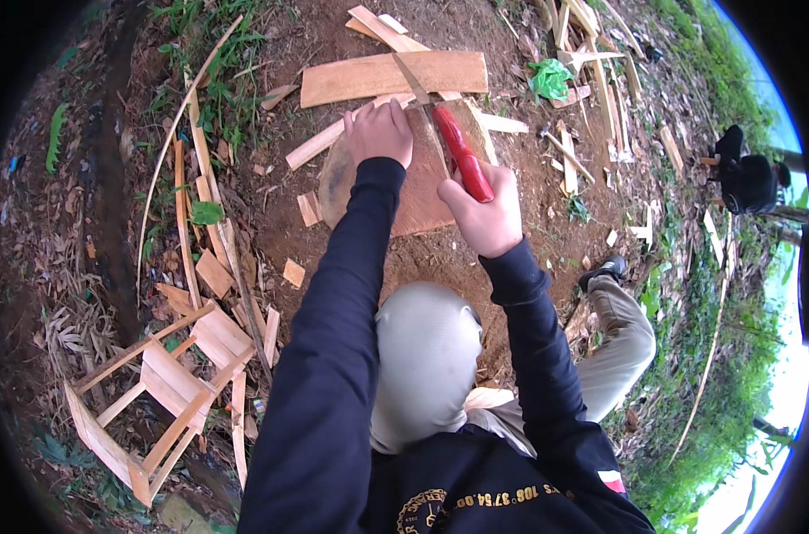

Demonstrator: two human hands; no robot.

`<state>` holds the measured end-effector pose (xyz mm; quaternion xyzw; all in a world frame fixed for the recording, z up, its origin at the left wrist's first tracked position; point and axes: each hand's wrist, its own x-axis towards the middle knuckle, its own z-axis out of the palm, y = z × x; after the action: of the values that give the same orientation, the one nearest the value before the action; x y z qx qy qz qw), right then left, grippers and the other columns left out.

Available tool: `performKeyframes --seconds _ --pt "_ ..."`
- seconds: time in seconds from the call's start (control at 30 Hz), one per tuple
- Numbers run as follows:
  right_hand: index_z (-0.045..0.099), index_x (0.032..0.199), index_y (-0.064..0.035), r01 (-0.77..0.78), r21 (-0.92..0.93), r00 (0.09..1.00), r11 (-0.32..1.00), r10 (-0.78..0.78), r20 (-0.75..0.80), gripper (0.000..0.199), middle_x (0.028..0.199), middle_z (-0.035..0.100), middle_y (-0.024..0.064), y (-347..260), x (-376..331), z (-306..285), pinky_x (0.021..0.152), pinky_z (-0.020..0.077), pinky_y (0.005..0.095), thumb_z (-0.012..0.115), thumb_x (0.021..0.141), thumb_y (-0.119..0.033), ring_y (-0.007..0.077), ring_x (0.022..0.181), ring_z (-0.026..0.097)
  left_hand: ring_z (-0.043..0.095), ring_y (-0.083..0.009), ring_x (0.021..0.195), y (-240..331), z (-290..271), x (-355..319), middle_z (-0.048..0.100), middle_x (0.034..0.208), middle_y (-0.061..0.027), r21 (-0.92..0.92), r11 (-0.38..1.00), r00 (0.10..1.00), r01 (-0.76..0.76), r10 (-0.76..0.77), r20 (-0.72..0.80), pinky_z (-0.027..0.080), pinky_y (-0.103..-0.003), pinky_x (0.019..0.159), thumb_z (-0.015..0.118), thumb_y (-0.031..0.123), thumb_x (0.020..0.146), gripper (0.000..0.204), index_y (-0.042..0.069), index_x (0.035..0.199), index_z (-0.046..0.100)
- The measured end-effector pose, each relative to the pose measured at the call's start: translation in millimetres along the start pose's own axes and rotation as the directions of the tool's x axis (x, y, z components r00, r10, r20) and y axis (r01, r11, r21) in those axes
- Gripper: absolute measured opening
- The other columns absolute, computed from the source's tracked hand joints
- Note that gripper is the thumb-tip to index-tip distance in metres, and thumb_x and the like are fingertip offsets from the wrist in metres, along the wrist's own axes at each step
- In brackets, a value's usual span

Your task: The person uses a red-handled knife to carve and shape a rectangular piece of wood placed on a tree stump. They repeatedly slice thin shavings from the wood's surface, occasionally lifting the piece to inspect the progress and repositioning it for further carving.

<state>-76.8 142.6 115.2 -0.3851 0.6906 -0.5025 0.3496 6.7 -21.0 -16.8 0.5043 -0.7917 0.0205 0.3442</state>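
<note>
- Outdoors: bare brown earth [404, 258] strewn with wood offcuts, grass and leaf litter at the edges.
- Nearest, at lower left, a small unfinished wooden chair frame [160, 392] lies tipped on the ground.
- Both dark-sleeved forearms reach forward from the lower edge to a round wooden chopping block [413, 200] set on the earth.
- The right hand [486, 214] has its grip clenched around the red handle of a machete [451, 142].
- The machete's long axis runs from the right hand up and slightly left; its blade tip points away from the person, toward the plank beyond.
- The left hand [380, 132] rests on a pale wooden strip [329, 141] at the block's far edge, fingers curled over it.
- Just beyond lies a wide flat plank [391, 77].
- Farther right, a green plastic bag [550, 78] sits among scattered slats.
</note>
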Motion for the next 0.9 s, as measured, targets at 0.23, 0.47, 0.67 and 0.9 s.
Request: performKeyframes --seconds 0.23,0.47,0.67,0.9 --pt "0.049 0.061 -0.0034 -0.075 0.071 0.996 0.995 0.072 0.044 0.024 0.053 0.045 -0.0039 -16 -48 -25 0.047 0.0361 0.0259 0.066 0.078 -0.007 0.0036 0.052 0.041 0.068 -0.0307 0.077 11 -9 5 0.071 0.074 -0.0147 0.147 0.974 0.953 0.175 -0.204 0.223 0.044 -0.043 0.091 0.046 0.032 0.097 0.048 0.005 0.067 0.072" --pt "0.054 0.066 0.0023 -0.003 -0.019 0.997 1.0 0.002 -0.078 0.027 0.054 0.048 -0.0005 5 8 -17 0.047 0.0392 0.0286 0.069 0.078 -0.016 0.0049 0.052 0.044 0.068 -0.0303 0.077 26 0 9 0.07 0.07 -0.015 0.087 0.976 0.938 0.198 -0.215 0.273 0.046 -0.043 0.087 0.047 0.033 0.096 0.047 0.006 0.068 0.073" --pt "0.053 0.063 -0.0005 -0.061 0.001 0.996 0.998 0.061 0.059 0.024 0.051 0.046 0.0002 -28 -40 -32 0.047 0.0382 0.0281 0.069 0.076 -0.012 0.0049 0.051 0.044 0.068 -0.0323 0.07 14 -4 9 0.07 0.07 -0.0164 0.134 0.978 0.968 0.161 -0.183 0.171 0.048 -0.044 0.084 0.046 0.033 0.096 0.047 0.007 0.067 0.073" --pt "0.052 0.064 -0.0002 -0.084 0.026 0.992 0.996 0.081 0.101 0.024 0.052 0.047 -0.0002 -30 -62 -47 0.048 0.0384 0.029 0.067 0.077 -0.012 0.0061 0.051 0.044 0.067 -0.0358 0.069 -1 1 1 0.069 0.071 -0.018 0.132 0.982 0.976 0.135 -0.155 0.155 0.051 -0.047 0.075 0.048 0.036 0.095 0.045 0.008 0.071 0.074"
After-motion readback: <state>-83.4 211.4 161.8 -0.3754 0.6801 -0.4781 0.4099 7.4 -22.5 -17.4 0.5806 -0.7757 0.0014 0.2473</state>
